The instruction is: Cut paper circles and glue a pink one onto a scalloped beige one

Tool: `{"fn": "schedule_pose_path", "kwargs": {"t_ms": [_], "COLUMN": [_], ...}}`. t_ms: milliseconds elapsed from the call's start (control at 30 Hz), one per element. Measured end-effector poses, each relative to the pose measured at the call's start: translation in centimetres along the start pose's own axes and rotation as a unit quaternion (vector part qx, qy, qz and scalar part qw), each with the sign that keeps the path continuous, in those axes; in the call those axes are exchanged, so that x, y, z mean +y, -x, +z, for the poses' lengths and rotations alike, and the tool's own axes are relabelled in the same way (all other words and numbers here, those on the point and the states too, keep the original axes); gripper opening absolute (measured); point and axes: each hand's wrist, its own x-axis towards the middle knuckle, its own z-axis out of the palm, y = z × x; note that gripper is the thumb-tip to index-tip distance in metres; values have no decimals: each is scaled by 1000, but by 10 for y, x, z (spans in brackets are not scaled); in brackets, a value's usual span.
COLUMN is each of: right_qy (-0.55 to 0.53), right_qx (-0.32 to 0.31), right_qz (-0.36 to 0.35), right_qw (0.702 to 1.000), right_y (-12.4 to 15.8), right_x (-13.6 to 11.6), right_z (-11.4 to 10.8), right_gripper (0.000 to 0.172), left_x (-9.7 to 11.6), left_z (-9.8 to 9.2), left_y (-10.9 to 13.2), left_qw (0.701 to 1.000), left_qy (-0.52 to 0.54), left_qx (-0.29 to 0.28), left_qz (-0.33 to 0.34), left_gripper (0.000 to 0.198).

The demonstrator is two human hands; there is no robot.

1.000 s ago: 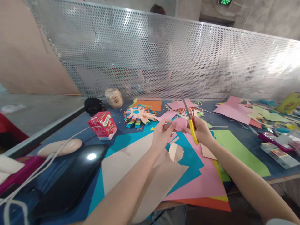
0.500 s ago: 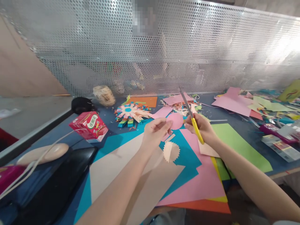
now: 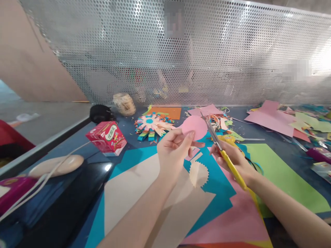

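My left hand (image 3: 176, 148) pinches a round pink paper disc (image 3: 194, 125) at its lower edge, thumb in front. In my right hand (image 3: 230, 160) is a pair of scissors (image 3: 234, 168) with yellow handles, its blades pointing up and left so that the tips reach the disc's right edge. Whether the blades touch the paper I cannot tell. Below the hands a cream disc with a zigzag edge (image 3: 199, 174) rests on blue paper (image 3: 212, 213). Behind the left hand lies a layered paper flower (image 3: 150, 122) with a blue centre.
Cream paper (image 3: 134, 186), pink paper (image 3: 232, 220) and green paper (image 3: 289, 179) spread over the table. At the left stand a red drink carton (image 3: 107, 137) and a beige computer mouse (image 3: 57, 166). Paper scraps (image 3: 219, 120) lie behind the scissors, before a perforated metal screen (image 3: 155, 51).
The pink disc has turned to face me more fully and come up slightly. The scissors have tilted, their tips now at the disc's edge. My view has shifted a little left.
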Motion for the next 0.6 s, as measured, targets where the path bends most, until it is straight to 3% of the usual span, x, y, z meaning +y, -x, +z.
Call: {"fn": "schedule_pose_path", "kwargs": {"t_ms": [333,600], "right_qy": [-20,24], "right_qx": [10,-11], "right_qz": [4,22], "right_qw": [1000,999], "right_y": [5,6], "right_x": [-5,-7], "right_z": [5,9], "right_gripper": [37,45], "left_x": [6,2], "left_z": [3,1], "left_y": [7,5], "left_qw": [1000,999], "left_qy": [6,23], "left_qx": [4,-29], "left_qz": [11,8], "left_gripper": [35,30]}}
